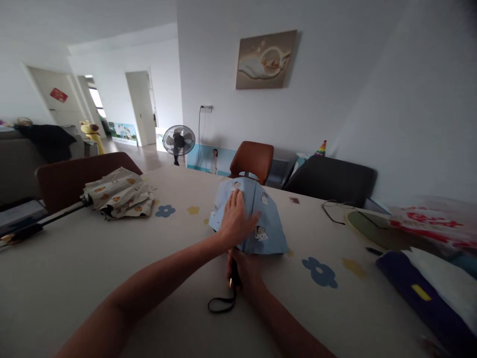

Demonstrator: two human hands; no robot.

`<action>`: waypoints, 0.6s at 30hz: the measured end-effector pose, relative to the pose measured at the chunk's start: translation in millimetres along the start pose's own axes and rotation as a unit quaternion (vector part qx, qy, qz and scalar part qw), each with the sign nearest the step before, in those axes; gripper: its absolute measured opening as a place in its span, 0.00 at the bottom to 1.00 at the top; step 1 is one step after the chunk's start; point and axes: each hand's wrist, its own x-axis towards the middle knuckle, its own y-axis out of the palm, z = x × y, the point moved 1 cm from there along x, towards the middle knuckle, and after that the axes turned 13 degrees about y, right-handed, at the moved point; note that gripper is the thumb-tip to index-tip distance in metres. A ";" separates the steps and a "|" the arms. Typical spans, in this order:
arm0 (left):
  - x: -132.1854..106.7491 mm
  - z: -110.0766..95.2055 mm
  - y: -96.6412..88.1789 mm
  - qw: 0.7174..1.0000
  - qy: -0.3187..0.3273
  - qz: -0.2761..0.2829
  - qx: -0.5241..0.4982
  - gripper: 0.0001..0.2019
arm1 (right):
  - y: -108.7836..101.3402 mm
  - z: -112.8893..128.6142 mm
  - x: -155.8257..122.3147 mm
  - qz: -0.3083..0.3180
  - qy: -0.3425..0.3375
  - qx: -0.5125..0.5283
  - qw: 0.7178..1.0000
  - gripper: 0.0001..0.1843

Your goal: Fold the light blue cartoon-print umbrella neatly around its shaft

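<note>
A light blue umbrella (270, 219) with white animal prints is partly folded, its canopy pointing away from me over the table. My left hand (236, 219) lies on top of the canopy with its fingers stretched out. Below the cloth, my right hand (244, 273) wraps round the black handle (234, 273), from which a dark wrist strap (221, 304) hangs in a loop. To the left rests a second umbrella (121, 194), cream with orange-brown prints, its canopy loosely bunched and its black shaft pointing toward the left edge.
The pale table (179, 308) carries flower prints. At right are eyeglasses (333, 214), a green oval mat (368, 228), a pen (374, 251), a dark blue pouch (417, 293) and a plastic bag (436, 219). A brown chair (253, 159) and a fan (179, 140) stand beyond.
</note>
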 end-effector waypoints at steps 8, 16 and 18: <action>24.4 15.7 9.4 0.971 -0.147 -0.032 -0.184 0.32 | 3.6 8.3 -7.9 -0.015 -0.017 -0.038 0.999 0.22; 23.5 8.0 -7.1 0.938 -0.174 -0.051 -0.297 0.14 | 7.8 11.3 -10.1 0.003 -0.044 0.007 0.999 0.16; 22.7 9.0 -5.9 0.934 -0.165 -0.055 -0.313 0.13 | 6.9 11.1 -9.7 0.020 -0.028 0.025 0.999 0.15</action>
